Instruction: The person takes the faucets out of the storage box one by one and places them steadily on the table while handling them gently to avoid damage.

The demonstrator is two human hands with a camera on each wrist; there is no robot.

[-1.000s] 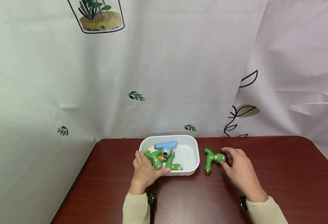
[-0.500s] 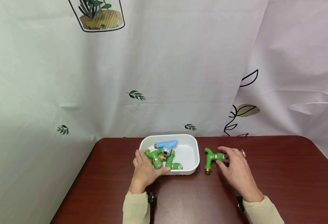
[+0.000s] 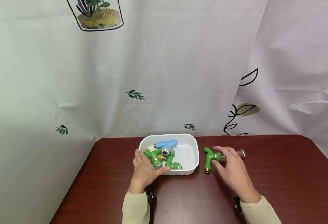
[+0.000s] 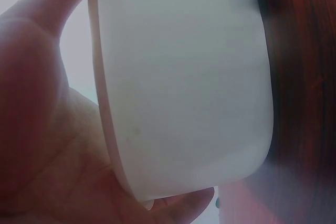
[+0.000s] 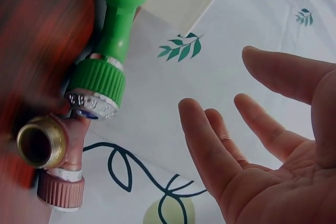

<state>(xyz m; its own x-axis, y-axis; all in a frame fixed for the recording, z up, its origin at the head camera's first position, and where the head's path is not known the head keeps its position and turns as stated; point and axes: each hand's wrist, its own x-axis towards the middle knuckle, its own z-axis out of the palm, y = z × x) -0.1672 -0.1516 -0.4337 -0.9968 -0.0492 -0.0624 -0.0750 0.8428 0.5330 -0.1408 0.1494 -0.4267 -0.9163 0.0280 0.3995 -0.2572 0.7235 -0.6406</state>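
Observation:
My left hand (image 3: 143, 172) grips the near left corner of a white tray (image 3: 192, 157), its thumb along the front rim and its fingers at the left side. In the left wrist view the tray's outer wall (image 4: 184, 87) fills the middle. To the right of the tray, a green tap (image 3: 208, 159) lies on the table, brass thread towards me. Over its knob hovers my right hand (image 3: 234, 168), thumb and fingers spread and apart from it in the right wrist view. A brownish-pink tap (image 5: 68, 150) lies beside the green one, partly hidden by that hand in the head view.
Inside the tray lie a blue tap (image 3: 166, 145), two green taps (image 3: 154, 156) and something yellow (image 3: 161, 158) beneath them. The dark red table (image 3: 197, 199) backs onto a pale printed curtain (image 3: 164, 77).
My right hand has shifted left over the green tap's knob, and the brownish-pink tap's ribbed knob has come into view to its right. The left hand stays on the tray.

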